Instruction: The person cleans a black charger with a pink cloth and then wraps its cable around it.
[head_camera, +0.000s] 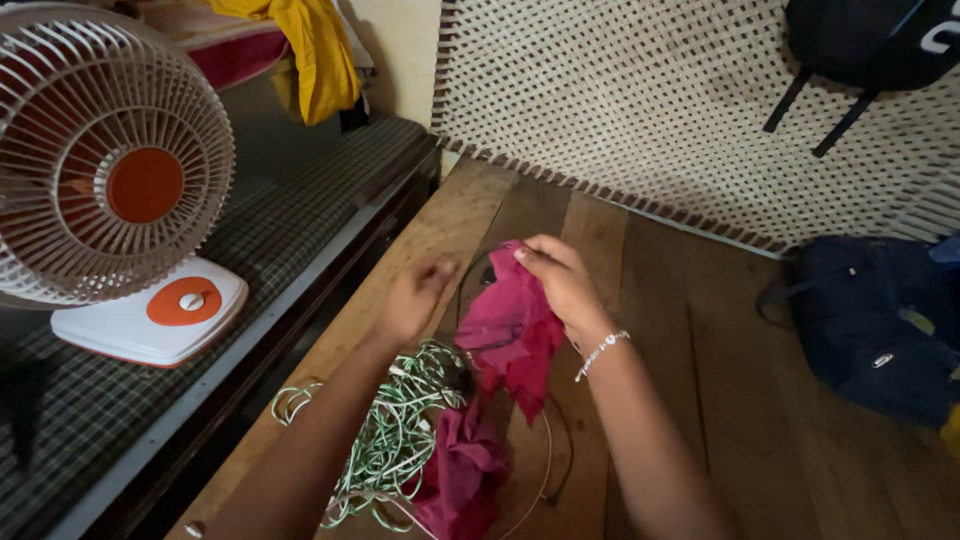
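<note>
Magenta cloth (510, 335) hangs over the wooden table (700, 380) in the single head view, its top edge lifted near the table's middle and its lower folds trailing toward the near edge, where they bunch beside a tangle of green-and-white cord (385, 440). The right hand (560, 280), with a beaded bracelet (600, 352) at the wrist, has its fingertips pinched together on the cloth's upper edge; the left hand (415, 298) is loosely curled just beside that edge, and I cannot tell whether it grips fabric, cord or nothing at all. Judging by how it drapes and creases, the cloth looks light, soft and limp, not slippery or fragile, so it would sag from wherever it is held; the top hem or a corner seems the sensible place to take it, with two spread grips to keep it flat. Its long axis runs roughly from the raised top edge down toward the person, leaning slightly left at the bottom. A thin dark wire (555, 450) loops under the fabric. On the bench to the left stands a white and orange fan (120, 190); a dark bag (880, 320) lies at the right beneath a woven panel (650, 110)
</note>
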